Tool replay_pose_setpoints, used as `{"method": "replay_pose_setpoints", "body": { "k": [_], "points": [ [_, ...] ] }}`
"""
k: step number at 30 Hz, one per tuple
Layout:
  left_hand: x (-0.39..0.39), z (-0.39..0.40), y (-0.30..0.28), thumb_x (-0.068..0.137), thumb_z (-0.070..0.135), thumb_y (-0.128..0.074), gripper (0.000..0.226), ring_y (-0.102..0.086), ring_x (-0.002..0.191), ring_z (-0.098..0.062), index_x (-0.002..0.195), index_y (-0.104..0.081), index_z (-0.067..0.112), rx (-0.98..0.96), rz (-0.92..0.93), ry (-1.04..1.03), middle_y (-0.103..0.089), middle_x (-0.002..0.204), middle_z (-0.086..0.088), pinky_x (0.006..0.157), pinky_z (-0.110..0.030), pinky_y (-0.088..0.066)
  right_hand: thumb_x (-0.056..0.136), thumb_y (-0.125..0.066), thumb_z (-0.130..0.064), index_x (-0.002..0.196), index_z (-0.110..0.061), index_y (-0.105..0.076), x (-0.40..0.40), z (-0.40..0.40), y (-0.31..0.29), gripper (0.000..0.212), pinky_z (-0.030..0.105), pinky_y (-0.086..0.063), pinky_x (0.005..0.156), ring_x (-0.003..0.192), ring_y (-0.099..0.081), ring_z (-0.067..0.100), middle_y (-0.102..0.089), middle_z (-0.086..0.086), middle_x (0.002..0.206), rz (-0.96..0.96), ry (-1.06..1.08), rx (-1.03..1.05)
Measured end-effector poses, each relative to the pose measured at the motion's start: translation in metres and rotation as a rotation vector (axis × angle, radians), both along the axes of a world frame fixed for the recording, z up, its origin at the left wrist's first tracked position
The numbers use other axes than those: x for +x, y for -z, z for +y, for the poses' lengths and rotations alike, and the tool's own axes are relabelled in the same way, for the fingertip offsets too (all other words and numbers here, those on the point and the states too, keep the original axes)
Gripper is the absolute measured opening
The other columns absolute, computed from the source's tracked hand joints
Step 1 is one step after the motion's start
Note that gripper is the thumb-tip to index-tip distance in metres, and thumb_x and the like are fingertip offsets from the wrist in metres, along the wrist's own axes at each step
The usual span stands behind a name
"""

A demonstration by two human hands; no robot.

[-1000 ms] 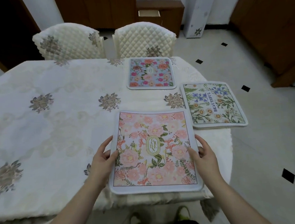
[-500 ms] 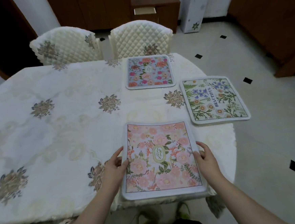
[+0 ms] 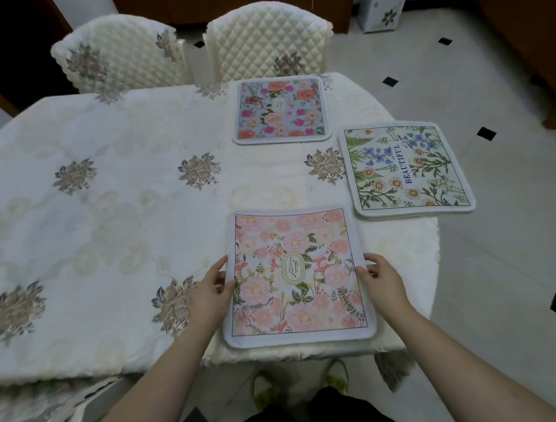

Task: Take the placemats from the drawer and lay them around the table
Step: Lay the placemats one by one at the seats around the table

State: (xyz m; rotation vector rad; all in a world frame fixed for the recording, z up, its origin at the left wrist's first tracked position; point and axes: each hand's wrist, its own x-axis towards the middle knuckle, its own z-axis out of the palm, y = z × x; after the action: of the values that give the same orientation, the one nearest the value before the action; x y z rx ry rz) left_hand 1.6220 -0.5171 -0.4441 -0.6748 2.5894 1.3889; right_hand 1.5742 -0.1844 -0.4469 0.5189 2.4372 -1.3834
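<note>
Laying the third mat: left hand (image 3: 209,291) and right hand (image 3: 383,277) pinch, fingers curled, the side edges of the pink floral fabric placemat (image 3: 296,276) at the cloth-covered surface's (image 3: 103,208) six o'clock edge. Next, presumably: release, then fill remaining seats.

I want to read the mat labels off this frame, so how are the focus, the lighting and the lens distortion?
Head view: sharp enough to read BEAUTIFUL on the green placemat and GARDEN on the pink placemat; the emblem on the blue placemat is too small to read. Light is soft and even, without glare. Wide-angle bending curves the table edges, and the corners darken.
</note>
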Motion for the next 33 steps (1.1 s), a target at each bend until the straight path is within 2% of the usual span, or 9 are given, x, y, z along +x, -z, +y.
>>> {"method": "replay_pose_setpoints", "body": {
  "k": [2,4,6,9,13,16,22,28,33],
  "points": [
    [-0.002,-0.001,0.003,0.095,0.019,-0.064,0.051,-0.066,0.091,-0.013,0.143,-0.049,0.033,0.006,0.011,-0.008,-0.069,0.103,0.008,0.084,-0.040,-0.057,0.097,-0.058,-0.026,0.132,-0.018,-0.054,0.000,0.001,0.001,0.036,0.028,-0.047,0.077,0.099,-0.060,0.020,-0.063,0.002,0.116,0.012,-0.017,0.023],
    [-0.003,-0.002,0.005,0.095,0.017,-0.065,0.051,-0.065,0.089,-0.009,0.142,-0.051,0.032,-0.009,0.017,-0.004,-0.068,0.101,0.010,0.085,-0.040,-0.057,0.099,-0.055,-0.022,0.132,-0.016,-0.055,-0.001,0.001,0.001,0.034,0.028,-0.046,0.074,0.097,-0.060,0.019,-0.063,0.000,0.114,0.022,-0.026,0.042],
    [-0.005,-0.003,0.005,0.093,0.016,-0.067,0.052,-0.061,0.083,-0.003,0.141,-0.052,0.028,-0.036,0.020,0.012,-0.064,0.096,0.013,0.080,-0.031,-0.055,0.100,-0.052,-0.019,0.135,-0.015,-0.055,-0.004,0.001,0.004,0.035,0.033,-0.049,0.081,0.099,-0.062,0.023,-0.064,0.004,0.117,0.034,-0.031,0.081],
    [-0.008,-0.002,0.005,0.091,0.015,-0.070,0.052,-0.057,0.077,-0.003,0.141,-0.054,0.022,-0.094,0.017,0.049,-0.060,0.090,0.014,0.067,-0.014,-0.043,0.100,-0.051,-0.016,0.136,-0.012,-0.057,-0.008,0.000,0.009,0.036,0.035,-0.049,0.087,0.103,-0.062,0.028,-0.063,0.012,0.118,0.053,-0.058,0.174],
    [-0.010,-0.004,0.008,0.093,0.018,-0.068,0.052,-0.055,0.077,-0.005,0.142,-0.053,0.020,-0.193,0.000,0.090,-0.059,0.088,0.012,0.073,-0.022,-0.041,0.098,-0.053,-0.013,0.132,-0.011,-0.059,-0.006,0.000,0.009,0.035,0.024,-0.038,0.085,0.090,-0.055,0.021,-0.056,0.013,0.115,0.085,-0.069,0.218],
    [-0.011,-0.009,0.015,0.095,0.022,-0.064,0.053,-0.057,0.086,-0.012,0.146,-0.049,0.021,-0.246,-0.030,0.128,-0.064,0.098,0.004,0.075,-0.026,-0.040,0.096,-0.056,-0.012,0.128,-0.011,-0.061,-0.006,0.000,0.008,0.033,0.023,-0.036,0.083,0.083,-0.050,0.017,-0.050,0.008,0.106,0.088,-0.082,0.249],
    [-0.012,-0.006,0.018,0.099,0.020,-0.058,0.053,-0.049,0.091,-0.014,0.150,-0.042,0.013,-0.301,-0.036,0.167,-0.057,0.115,-0.008,0.084,-0.026,-0.038,0.095,-0.058,-0.013,0.126,-0.012,-0.062,-0.007,0.004,0.010,0.030,0.025,-0.039,0.082,0.081,-0.052,0.016,-0.052,0.007,0.105,0.087,-0.100,0.258],
    [-0.012,-0.008,0.017,0.096,0.020,-0.062,0.053,-0.052,0.088,-0.013,0.147,-0.046,0.014,-0.302,-0.042,0.165,-0.053,0.110,-0.003,0.083,-0.025,-0.039,0.096,-0.057,-0.013,0.126,-0.011,-0.062,-0.010,0.006,0.009,0.030,0.023,-0.038,0.085,0.085,-0.050,0.015,-0.057,0.012,0.112,0.075,-0.130,0.275],
    [-0.011,-0.008,0.022,0.094,0.021,-0.066,0.053,-0.055,0.086,-0.013,0.144,-0.050,0.014,-0.299,-0.029,0.139,-0.054,0.111,-0.003,0.084,-0.025,-0.044,0.097,-0.056,-0.012,0.126,-0.010,-0.062,-0.010,0.008,0.009,0.030,0.021,-0.035,0.083,0.086,-0.049,0.012,-0.052,0.003,0.103,0.087,-0.140,0.276]
  ]
}}
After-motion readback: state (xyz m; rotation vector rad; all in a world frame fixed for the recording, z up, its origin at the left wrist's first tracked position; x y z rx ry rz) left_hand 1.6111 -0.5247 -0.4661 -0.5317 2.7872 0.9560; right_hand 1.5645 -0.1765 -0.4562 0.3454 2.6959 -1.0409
